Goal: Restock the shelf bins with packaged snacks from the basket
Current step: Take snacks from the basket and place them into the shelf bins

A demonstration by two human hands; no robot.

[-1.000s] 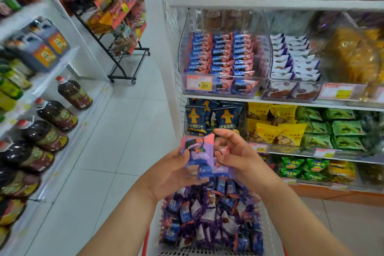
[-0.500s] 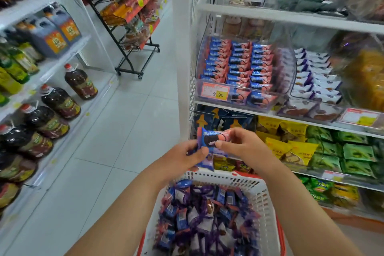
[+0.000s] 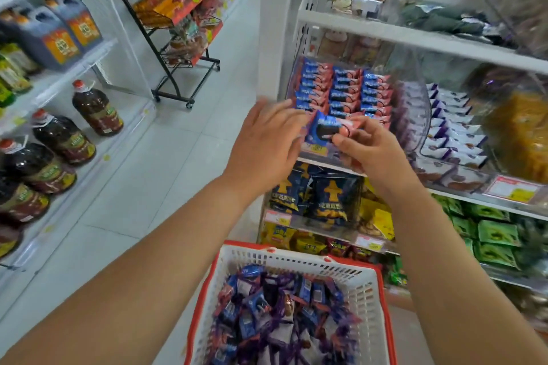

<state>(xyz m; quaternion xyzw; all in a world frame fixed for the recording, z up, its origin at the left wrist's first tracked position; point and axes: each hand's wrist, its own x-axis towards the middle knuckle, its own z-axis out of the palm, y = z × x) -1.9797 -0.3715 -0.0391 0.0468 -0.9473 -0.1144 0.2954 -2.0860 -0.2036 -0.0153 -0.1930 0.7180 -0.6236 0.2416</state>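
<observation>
Snack packet held at the front of the clear shelf bin.

The blue-and-pink snack packet point(image 3: 327, 129) was pinched by the right hand point(image 3: 367, 148), thumb beneath it, before the clear bin point(image 3: 413, 104) holding three rows of matching packets. The left hand point(image 3: 267, 142) lay flat-fingered just beside it, gripping nothing. Below stood one white basket point(image 3: 366, 284) heaped with packets.

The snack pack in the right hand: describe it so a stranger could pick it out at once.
Find the white shelving unit on the right, then its clear bin of blue and pink packs in neat rows. At the bin's front, the right hand pinches one snack pack. Unlike its rowed neighbours, it sits tilted, showing a dark round cookie picture.
</observation>
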